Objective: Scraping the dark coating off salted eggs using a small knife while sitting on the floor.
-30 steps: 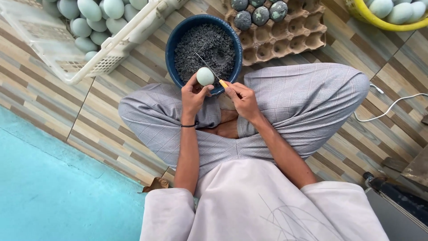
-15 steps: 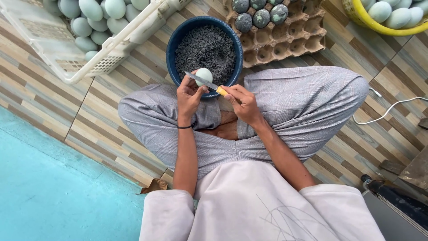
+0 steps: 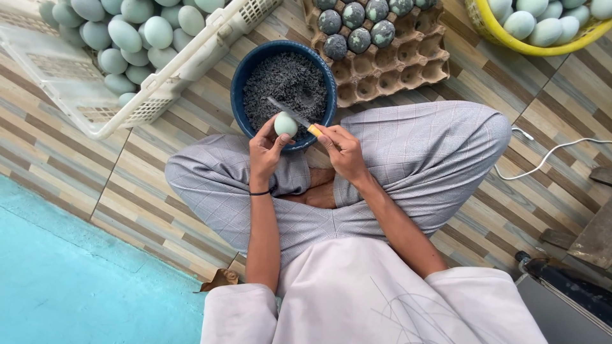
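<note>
Grip: left hand (image 3: 266, 150) clasped around a pale green egg (image 3: 285, 124); right hand (image 3: 341, 150) clenched on the yellow handle of a small knife (image 3: 294, 116), blade resting just above the egg.
Egg position: held over the near rim of the bowl, at 6 o'clock of it.
White basket (image 3: 159, 83): at 10 o'clock from the hands, filled with pale green eggs.
Yellow basket (image 3: 494, 32): at 2 o'clock, holding more pale eggs.
Egg tray (image 3: 395, 64): cardboard, at 1 o'clock, just beside the bowl, far cells filled with dark coated eggs.
Blue bowl (image 3: 241, 76): at 12 o'clock, filled with dark grey gritty paste.
White cable (image 3: 548, 156): on the tiled floor at 3 o'clock.
Wristband (image 3: 260, 192): dark, on the left wrist.
</note>
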